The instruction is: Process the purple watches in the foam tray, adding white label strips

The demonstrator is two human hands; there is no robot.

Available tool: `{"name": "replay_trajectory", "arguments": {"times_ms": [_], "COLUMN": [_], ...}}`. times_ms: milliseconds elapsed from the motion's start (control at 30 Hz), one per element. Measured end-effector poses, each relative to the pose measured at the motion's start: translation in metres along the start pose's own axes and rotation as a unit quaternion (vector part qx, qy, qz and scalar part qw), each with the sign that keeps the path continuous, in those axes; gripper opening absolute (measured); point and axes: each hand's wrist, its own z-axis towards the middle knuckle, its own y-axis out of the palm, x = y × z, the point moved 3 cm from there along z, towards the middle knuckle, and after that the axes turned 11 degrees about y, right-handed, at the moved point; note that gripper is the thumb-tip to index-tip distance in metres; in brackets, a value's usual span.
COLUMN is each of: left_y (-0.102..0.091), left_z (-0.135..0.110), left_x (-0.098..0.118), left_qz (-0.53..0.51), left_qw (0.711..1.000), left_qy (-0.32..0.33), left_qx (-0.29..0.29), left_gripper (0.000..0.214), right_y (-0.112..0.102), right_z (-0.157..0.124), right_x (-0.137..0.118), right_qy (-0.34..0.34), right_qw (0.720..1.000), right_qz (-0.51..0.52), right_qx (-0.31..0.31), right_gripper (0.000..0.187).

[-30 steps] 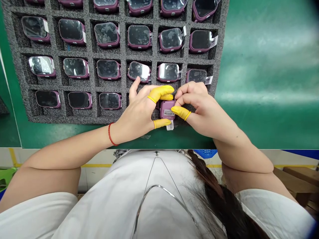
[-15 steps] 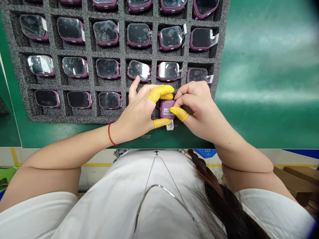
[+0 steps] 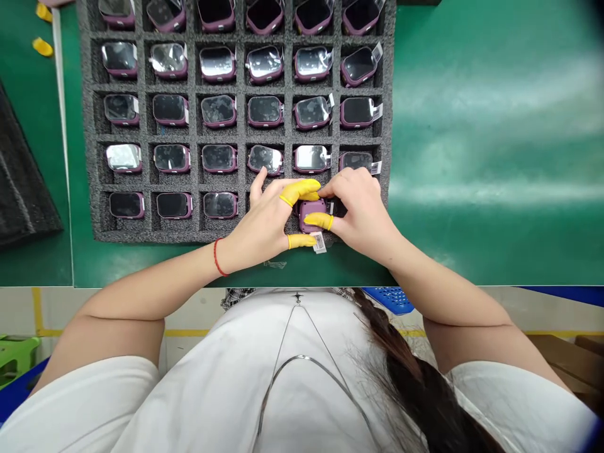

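Observation:
A purple smartwatch body (image 3: 308, 207) is turned back side up at the near edge of the foam tray (image 3: 141, 234). My left hand (image 3: 264, 217), in yellow finger cots, closes around it from the left, finger above and thumb below. From the right, my right hand (image 3: 361, 211) pinches it, the yellow-covered thumb lying across its back. A white barcode label (image 3: 319, 243) sticks out below the watch by my left thumb. Several purple watches with dark or shiny screens sit face up in the compartments, one watch (image 3: 265, 159) just above my left hand.
Green table surface (image 3: 491, 151) stretches to the right of the tray. A second dark foam piece (image 3: 23, 170) lies at the far left. Loose yellow finger cots (image 3: 43, 46) rest at the upper left, and a clear plastic scrap (image 3: 275, 264) is near the table's front edge.
The view has shifted, so the tray shows more rows and appears smaller. My right thumb now lies across the middle of the watch back, covering the label seen there before.

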Motion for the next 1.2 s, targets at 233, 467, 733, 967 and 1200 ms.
{"name": "replay_trajectory", "arguments": {"times_ms": [233,467,733,967,1200], "left_y": [0.001,0.009,0.008,0.036,0.020], "left_z": [-0.002,0.005,0.026,0.077,0.053], "left_x": [0.006,0.021,0.036,0.045,0.031], "left_qz": [0.088,0.070,-0.015,-0.013,-0.047], "left_qw": [0.994,0.997,0.996,1.000,0.997], "left_qy": [0.018,-0.027,0.028,0.000,-0.015], "left_qx": [-0.067,0.015,0.081,-0.023,0.055], "left_gripper": [0.082,0.045,0.019,0.009,0.028], "right_y": [-0.009,-0.042,-0.062,-0.056,-0.051], "right_z": [0.011,0.013,0.021,0.024,0.039], "right_x": [0.006,0.029,0.053,0.043,0.031], "right_qy": [0.009,0.106,0.124,0.042,0.018], "right_qw": [0.987,0.921,0.932,0.995,0.992], "right_qz": [0.159,0.369,0.311,0.019,-0.127], "right_qx": [0.006,0.065,0.142,0.088,0.018], "right_gripper": [0.025,0.022,0.018,0.015,0.021]}}
